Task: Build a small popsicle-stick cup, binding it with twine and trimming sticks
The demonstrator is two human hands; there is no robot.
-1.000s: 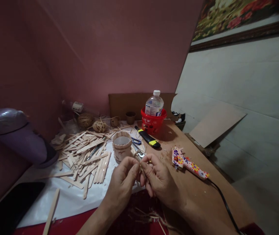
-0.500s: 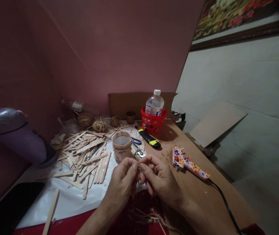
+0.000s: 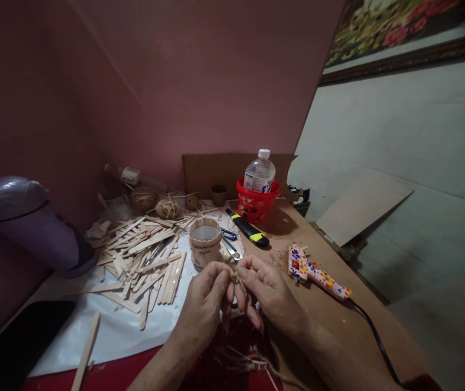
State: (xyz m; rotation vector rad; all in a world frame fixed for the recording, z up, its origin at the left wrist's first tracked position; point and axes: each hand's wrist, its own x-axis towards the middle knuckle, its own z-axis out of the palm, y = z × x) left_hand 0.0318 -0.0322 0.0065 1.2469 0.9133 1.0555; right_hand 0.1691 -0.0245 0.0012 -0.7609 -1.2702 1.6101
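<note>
Between my fingertips is a short length of twine (image 3: 238,281), partly hidden by the fingers. My left hand (image 3: 206,296) is closed in a pinch on one side of it. From the other side, my right hand (image 3: 271,288) pinches the same twine between thumb and forefinger, its lower fingers curled loosely. Just beyond my left hand stands a small cup (image 3: 205,244) clad in wooden sticks. Scissors (image 3: 231,248) with blue handles lie behind my fingers, partly covered. Loose strands of twine (image 3: 252,359) rest below my hands over dark red cloth.
A heap of craft sticks (image 3: 151,255) covers the white sheet at left. Twine balls (image 3: 167,208) lie behind it. A black-yellow cutter (image 3: 249,228), a red bucket (image 3: 257,203) holding a bottle, and a flower-patterned glue gun (image 3: 314,271) with a cord occupy the right. A phone (image 3: 24,336) lies front left.
My fingertips have moved slightly apart, and more of the twine shows between them. The right hand's lower fingers have spread a little downward. The view has shifted slightly.
</note>
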